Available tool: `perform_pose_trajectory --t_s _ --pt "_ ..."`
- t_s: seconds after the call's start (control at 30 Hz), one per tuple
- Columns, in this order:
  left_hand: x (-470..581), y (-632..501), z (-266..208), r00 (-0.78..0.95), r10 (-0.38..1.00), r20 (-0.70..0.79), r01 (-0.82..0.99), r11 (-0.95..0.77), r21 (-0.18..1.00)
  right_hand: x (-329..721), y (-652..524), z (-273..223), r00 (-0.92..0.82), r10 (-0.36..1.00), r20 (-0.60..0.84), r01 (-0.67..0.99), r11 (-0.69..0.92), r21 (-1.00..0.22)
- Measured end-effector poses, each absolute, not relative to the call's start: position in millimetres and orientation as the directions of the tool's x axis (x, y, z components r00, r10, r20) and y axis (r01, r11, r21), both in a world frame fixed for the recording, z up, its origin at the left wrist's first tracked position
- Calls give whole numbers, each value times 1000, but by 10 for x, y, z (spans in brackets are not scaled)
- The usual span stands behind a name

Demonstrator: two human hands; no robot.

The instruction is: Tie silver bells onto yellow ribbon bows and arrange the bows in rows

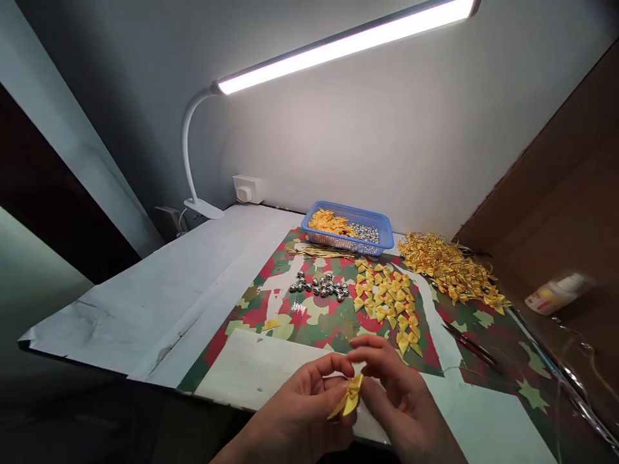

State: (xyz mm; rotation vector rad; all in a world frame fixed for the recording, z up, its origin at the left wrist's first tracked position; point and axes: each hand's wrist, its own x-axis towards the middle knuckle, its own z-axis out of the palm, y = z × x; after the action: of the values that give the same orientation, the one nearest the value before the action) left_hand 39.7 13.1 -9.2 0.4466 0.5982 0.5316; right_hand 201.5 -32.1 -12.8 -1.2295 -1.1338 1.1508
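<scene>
My left hand [312, 403] pinches a small yellow ribbon bow [352, 394] between thumb and fingers, just off the table's front edge. Close beside it, my right hand [394, 393] has its fingers curled toward the bow, thumb next to the bow's right side. What lies between the right fingertips is hidden. Beyond my hands, similar yellow bows [384, 293] lie in rough rows on a camouflage-patterned sheet [271, 303]. Left of those rows is a loose group of shiny silver beads or bells [323, 285].
A blue basket [387, 225] at the back holds yellow pieces and silver beads. Thin gold strips [323, 252] lie before it. Right are a heap of yellow bows with gold cords [449, 267], dark tweezers or scissors [471, 345] and a blurred bottle [556, 293]. A lamp [338, 48] hangs overhead.
</scene>
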Motion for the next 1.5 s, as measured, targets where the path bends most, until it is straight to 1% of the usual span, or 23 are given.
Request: perform_pose_trajectory --t_s 0.03,0.1,0.17,0.2,0.23,0.3,0.33,0.4,0.47,0.53,0.6,0.67,0.7,0.8,0.87,0.97,1.03,1.1,1.13,1.23,1.3,1.4,1.5 --pt "408 120 -94 704 582 -408 -327 775 541 2032 -314 -122 29 999 17 -7 17 -1000" --pt "426 104 -94 676 626 -389 -314 722 616 2047 -299 -113 -56 998 32 30 33 -999" --pt "434 95 -93 618 697 -363 -302 637 709 2024 -281 -119 -75 993 89 135 98 -986" --pt "436 92 -93 600 717 -354 -300 613 731 1997 -270 -127 -65 989 136 203 146 -968" --pt "437 91 -93 595 722 -353 -311 612 727 1963 -256 -134 -47 981 187 271 193 -943" --pt "441 91 -93 612 693 -380 -358 672 649 1897 -227 -138 5 965 264 345 246 -906" --pt "445 93 -90 629 667 -400 -387 715 582 1878 -216 -128 34 962 272 338 245 -909" --pt "458 100 -73 648 625 -434 -446 774 449 1884 -209 -84 23 976 216 253 203 -946" --pt "475 110 -49 668 589 -455 -471 808 354 1942 -223 -19 -82 989 123 146 134 -980" --pt "496 117 -35 694 562 -449 -471 827 307 2013 -245 38 -159 985 73 122 93 -988" --pt "516 114 -43 715 547 -436 -447 837 316 2059 -262 72 -164 984 69 163 96 -982" --pt "523 98 -73 713 555 -429 -428 829 361 2069 -272 85 -156 983 97 218 130 -967" --pt "519 86 -89 699 567 -435 -411 817 405 2066 -277 89 -161 981 108 239 145 -960" --pt "472 49 -111 614 642 -459 -351 743 570 2047 -299 109 -149 983 111 314 154 -937" --pt "418 39 -86 540 719 -438 -287 647 707 2038 -320 131 -123 989 78 393 121 -911" --pt "334 53 -9 499 791 -354 -113 464 878 2030 -343 161 -124 992 40 491 96 -866" --pt "298 68 40 519 792 -323 26 363 931 2027 -350 170 -138 990 43 504 108 -857" --pt "287 76 74 527 786 -324 113 313 943 2033 -357 161 -120 992 41 451 91 -888" --pt "289 77 84 528 783 -328 131 307 943 2039 -362 148 -97 995 24 397 61 -916" --pt "307 71 89 523 782 -340 134 319 938 2064 -391 68 -44 996 -83 167 -75 -983" --pt "320 67 76 526 780 -339 128 322 938 2071 -417 -6 -50 987 -150 25 -149 -989" --pt "339 51 47 562 753 -341 88 355 931 2056 -455 -95 -60 980 -190 -111 -196 -974" --pt "356 21 22 613 707 -354 -39 474 880 2042 -480 -118 -105 971 -213 -229 -232 -945"
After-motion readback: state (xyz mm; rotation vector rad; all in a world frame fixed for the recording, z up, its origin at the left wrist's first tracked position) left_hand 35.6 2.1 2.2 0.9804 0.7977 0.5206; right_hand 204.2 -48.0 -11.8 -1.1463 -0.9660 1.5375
